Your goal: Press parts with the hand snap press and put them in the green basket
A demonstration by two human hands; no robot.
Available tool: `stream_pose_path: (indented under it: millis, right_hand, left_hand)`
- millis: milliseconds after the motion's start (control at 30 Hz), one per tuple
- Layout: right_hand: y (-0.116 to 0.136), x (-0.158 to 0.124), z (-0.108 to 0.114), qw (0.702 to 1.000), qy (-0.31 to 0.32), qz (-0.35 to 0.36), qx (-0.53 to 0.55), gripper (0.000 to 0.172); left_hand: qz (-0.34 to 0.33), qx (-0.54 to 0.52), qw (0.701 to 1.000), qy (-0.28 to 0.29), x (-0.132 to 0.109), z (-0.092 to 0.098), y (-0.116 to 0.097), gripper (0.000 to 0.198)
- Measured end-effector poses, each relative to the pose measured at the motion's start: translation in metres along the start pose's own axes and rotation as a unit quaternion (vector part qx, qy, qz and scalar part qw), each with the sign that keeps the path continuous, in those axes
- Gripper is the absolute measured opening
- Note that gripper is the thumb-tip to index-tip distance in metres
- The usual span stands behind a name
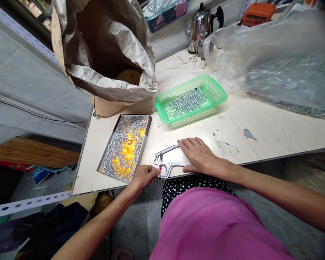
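Grasping silver pliers, right grip; left grip, hold unclear; shallow tray just beside, green basket beyond.

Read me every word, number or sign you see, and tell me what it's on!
Nothing reads clearly enough to quote.
Orange box: dark marks like letters or numbers, too blurred to read.
Kettle: small reddish marking, too small to read.
Pliers: no writing I can make out.

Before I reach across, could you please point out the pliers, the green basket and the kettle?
Pliers (pixel 176 164): head view, on the lower handle.
Green basket (pixel 217 93): head view, on the right-hand end wall.
Kettle (pixel 200 26): head view, on the shiny body.
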State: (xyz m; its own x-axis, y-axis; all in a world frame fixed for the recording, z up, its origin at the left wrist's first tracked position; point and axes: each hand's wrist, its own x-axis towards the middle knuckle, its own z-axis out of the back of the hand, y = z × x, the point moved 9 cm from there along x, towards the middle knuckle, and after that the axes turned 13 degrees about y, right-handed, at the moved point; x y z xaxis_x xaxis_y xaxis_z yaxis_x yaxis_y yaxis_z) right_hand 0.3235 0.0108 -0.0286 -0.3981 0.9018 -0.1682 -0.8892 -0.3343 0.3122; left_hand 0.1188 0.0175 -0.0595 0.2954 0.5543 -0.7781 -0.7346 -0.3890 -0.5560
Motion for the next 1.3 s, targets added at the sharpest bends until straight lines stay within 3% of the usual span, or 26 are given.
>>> stream_pose_path:
  millis: [200,367,433,533,633,733,800,867,967,1067,1200,1300]
  right_hand:
    - [-0.004,-0.006,0.003,1.0,0.007,0.0,-0.001,0.097]
    - [0.0,-0.007,0.01,1.0,-0.004,0.027,0.011,0.077]
    - [-0.001,-0.006,0.01,1.0,-0.006,0.027,0.016,0.081]
    - [-0.003,-0.001,0.008,1.0,0.017,0.013,0.006,0.09]
    - [-0.002,0.004,0.01,0.999,0.053,0.002,-0.008,0.075]
    - [0.002,0.004,0.014,0.998,0.068,0.005,-0.017,0.05]
    - [0.005,0.003,0.016,0.997,0.066,0.016,-0.022,0.039]
    - [0.008,0.002,0.017,0.998,0.054,0.026,-0.022,0.035]
    - [0.009,0.002,0.016,0.998,0.043,0.038,-0.023,0.034]
    - [0.008,0.006,0.016,0.997,0.05,0.044,-0.03,0.04]
    - [0.003,0.011,0.023,0.997,0.064,0.038,-0.036,0.052]
    - [0.001,0.016,0.026,0.995,0.081,0.037,-0.049,0.049]
  left_hand:
    - [-0.007,0.035,0.999,-0.018,0.001,0.001,0.001,0.046]
    - [-0.008,0.029,0.999,-0.038,-0.001,0.002,0.004,0.044]
    - [-0.008,0.028,0.999,-0.038,0.0,0.002,0.004,0.044]
    - [-0.005,0.03,0.999,-0.034,0.001,0.002,0.006,0.045]
    - [-0.007,0.055,0.998,-0.03,-0.001,0.002,0.006,0.043]
    - [-0.073,0.159,0.979,-0.107,-0.015,0.008,-0.014,0.037]
    - [-0.164,0.24,0.941,-0.175,-0.03,0.006,-0.04,0.029]
    - [-0.249,0.3,0.899,-0.201,-0.04,-0.006,-0.065,0.021]
    - [-0.317,0.378,0.854,-0.164,-0.032,-0.032,-0.092,0.036]
    - [-0.326,0.441,0.828,-0.115,-0.009,-0.048,-0.11,0.055]
    - [-0.301,0.479,0.82,-0.087,0.015,-0.05,-0.122,0.055]
    - [-0.302,0.469,0.826,-0.076,0.02,-0.047,-0.128,0.049]
